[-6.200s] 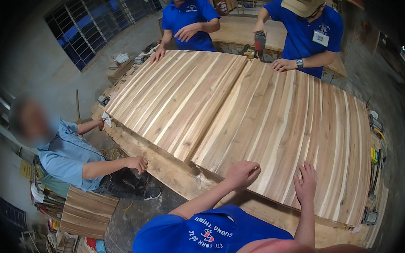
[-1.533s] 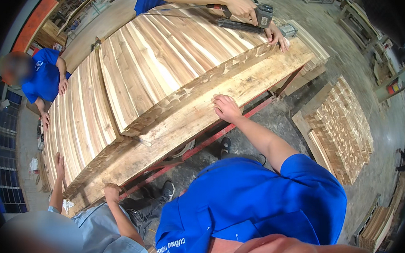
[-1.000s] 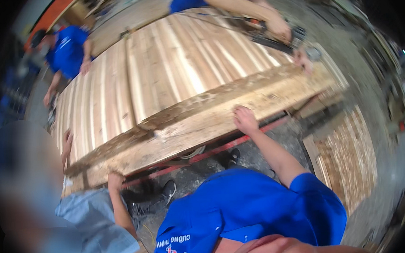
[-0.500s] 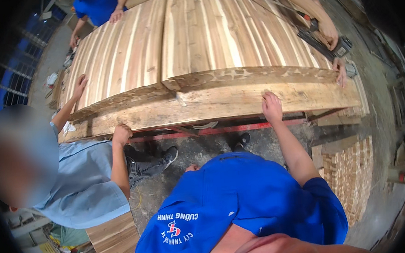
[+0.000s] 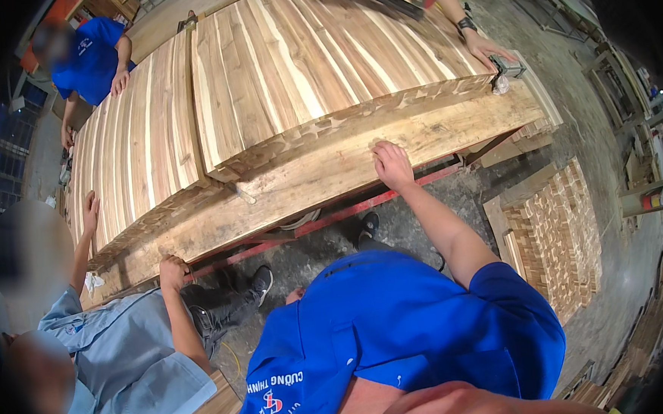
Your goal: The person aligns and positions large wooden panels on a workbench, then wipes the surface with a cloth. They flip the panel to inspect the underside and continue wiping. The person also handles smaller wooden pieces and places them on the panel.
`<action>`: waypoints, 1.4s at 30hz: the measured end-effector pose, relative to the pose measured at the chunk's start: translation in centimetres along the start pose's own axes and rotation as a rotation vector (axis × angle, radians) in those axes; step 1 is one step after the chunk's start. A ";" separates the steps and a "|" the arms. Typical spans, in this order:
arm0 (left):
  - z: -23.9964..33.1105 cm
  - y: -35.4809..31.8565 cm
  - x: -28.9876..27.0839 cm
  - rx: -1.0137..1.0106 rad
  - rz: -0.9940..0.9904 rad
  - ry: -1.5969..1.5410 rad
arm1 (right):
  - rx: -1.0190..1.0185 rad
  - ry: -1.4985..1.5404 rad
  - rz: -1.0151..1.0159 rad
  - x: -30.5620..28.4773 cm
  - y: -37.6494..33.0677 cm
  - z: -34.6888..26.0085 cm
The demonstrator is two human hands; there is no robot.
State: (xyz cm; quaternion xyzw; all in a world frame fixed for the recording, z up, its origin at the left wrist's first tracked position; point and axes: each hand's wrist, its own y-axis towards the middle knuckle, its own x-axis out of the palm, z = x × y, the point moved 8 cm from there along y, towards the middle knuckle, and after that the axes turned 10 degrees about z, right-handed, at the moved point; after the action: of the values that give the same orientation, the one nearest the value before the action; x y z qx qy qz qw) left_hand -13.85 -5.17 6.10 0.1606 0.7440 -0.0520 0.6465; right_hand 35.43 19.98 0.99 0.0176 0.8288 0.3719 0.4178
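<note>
Nearest, the wearer's blue shirt [image 5: 421,308] fills the lower middle, hiding nearly all of the left arm; only a bit of the left hand [image 5: 295,295] peeks past its edge, so whether that hand is closed cannot be told. Well apart from it, the right hand [image 5: 393,165] reaches up into the centre, forearm slanting, back of the hand upward, fingers bent over the front edge of the bench [image 5: 307,182]; whether they grip it is unclear. At lower left, a co-worker in a light-blue shirt [image 5: 132,363] sets a fist on that edge. Beyond, across the upper left and middle, two striped wooden panels [image 5: 270,66] lie side by side on the bench, a narrow gap between them. Farthest, at the top right, a co-worker's dark tool [image 5: 391,2] is blurred and partly cut off by the frame.
</note>
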 end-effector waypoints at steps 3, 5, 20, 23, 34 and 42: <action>0.3 0.2 -0.4 0.018 -0.002 0.012 | -0.004 -0.011 0.004 0.0 0.0 0.0; 0.5 0.5 -0.8 0.031 -0.004 0.024 | -0.002 -0.024 -0.007 0.0 -0.2 0.2; 0.5 -0.7 -1.2 -0.002 0.003 0.094 | -0.023 -0.004 0.019 -0.5 0.1 -0.4; 0.7 -0.5 -1.6 -0.002 0.033 0.078 | -0.012 0.003 0.013 -0.5 0.0 -0.2; 1.2 -1.2 -0.8 -0.017 -0.117 0.237 | -0.018 0.029 0.033 -0.7 -0.1 -0.2; 1.6 -1.3 -1.2 0.003 -0.046 0.237 | -0.025 0.034 0.029 -0.7 0.0 0.0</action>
State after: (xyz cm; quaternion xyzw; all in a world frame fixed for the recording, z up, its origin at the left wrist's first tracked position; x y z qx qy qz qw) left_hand -12.60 -7.03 6.89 0.1496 0.8187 -0.0484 0.5523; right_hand 35.87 19.74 1.45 0.0182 0.8306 0.3887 0.3983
